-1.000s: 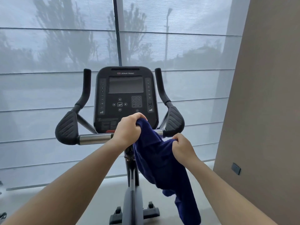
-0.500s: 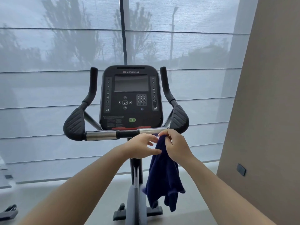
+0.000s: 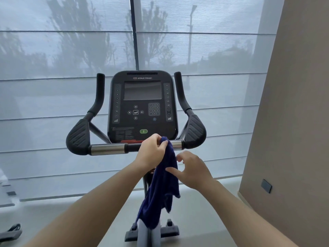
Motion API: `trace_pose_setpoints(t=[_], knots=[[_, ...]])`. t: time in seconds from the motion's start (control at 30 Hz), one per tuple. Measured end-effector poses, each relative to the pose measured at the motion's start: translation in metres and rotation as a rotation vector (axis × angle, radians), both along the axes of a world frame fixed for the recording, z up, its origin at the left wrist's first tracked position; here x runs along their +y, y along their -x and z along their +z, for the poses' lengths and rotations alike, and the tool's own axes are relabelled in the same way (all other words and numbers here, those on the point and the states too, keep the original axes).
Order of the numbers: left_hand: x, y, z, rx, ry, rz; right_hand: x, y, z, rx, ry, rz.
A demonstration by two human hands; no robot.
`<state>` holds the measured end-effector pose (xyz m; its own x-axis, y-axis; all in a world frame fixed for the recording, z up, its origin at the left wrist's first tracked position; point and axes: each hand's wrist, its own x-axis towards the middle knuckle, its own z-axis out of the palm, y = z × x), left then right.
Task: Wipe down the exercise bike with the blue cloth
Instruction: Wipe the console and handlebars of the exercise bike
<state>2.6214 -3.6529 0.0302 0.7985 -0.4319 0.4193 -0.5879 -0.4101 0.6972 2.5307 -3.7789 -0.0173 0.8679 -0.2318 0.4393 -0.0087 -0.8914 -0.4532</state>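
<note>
The exercise bike point(image 3: 142, 104) stands in front of me, its black console facing me above a chrome and black handlebar point(image 3: 106, 148). My left hand point(image 3: 151, 150) pinches the top corner of the dark blue cloth point(image 3: 163, 184) just in front of the handlebar's middle. The cloth hangs straight down past the bike's post. My right hand point(image 3: 192, 168) hovers right of the cloth with thumb and fingers spread, the thumb tip close to the cloth's edge, holding nothing.
A large window with a sheer blind point(image 3: 53, 86) fills the wall behind the bike. A beige wall point(image 3: 293, 122) with a dark socket point(image 3: 266, 185) rises on the right. Part of another machine point(image 3: 10, 232) shows at the lower left on the pale floor.
My right hand has let go of the cloth and moved down and right. My left hand now holds the cloth's top alone, slightly higher by the handlebar.
</note>
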Motion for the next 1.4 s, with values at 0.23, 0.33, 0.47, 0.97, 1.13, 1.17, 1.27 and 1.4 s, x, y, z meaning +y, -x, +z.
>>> trace_pose_setpoints(t=[0.23, 0.33, 0.47, 0.97, 1.13, 1.17, 1.27, 1.4], knots=[[0.017, -0.018, 0.007, -0.069, 0.084, 0.071, -0.011, -0.01, 0.016, -0.083, -0.059, -0.108], [0.022, -0.022, 0.008, -0.028, 0.103, 0.011, -0.02, -0.018, 0.031, -0.129, 0.009, -0.181], [0.021, -0.027, 0.019, -0.021, 0.144, 0.03, -0.031, -0.036, 0.059, -0.23, 0.04, -0.275], [0.0, -0.078, -0.037, -0.47, -0.817, -0.118, -0.03, -0.09, -0.011, 0.195, 0.551, 0.025], [-0.001, -0.089, -0.038, -0.668, -0.858, -0.065, -0.021, -0.101, -0.02, 0.163, 0.64, -0.075], [-0.002, -0.09, -0.04, -0.677, -0.863, -0.047, -0.018, -0.104, -0.021, 0.157, 0.638, -0.093], [0.013, -0.098, -0.039, -0.635, -0.849, 0.027, -0.002, -0.119, -0.015, 0.116, 0.606, -0.091], [0.049, -0.112, -0.033, -0.627, -0.953, 0.108, 0.028, -0.152, 0.002, 0.063, 0.564, 0.019]])
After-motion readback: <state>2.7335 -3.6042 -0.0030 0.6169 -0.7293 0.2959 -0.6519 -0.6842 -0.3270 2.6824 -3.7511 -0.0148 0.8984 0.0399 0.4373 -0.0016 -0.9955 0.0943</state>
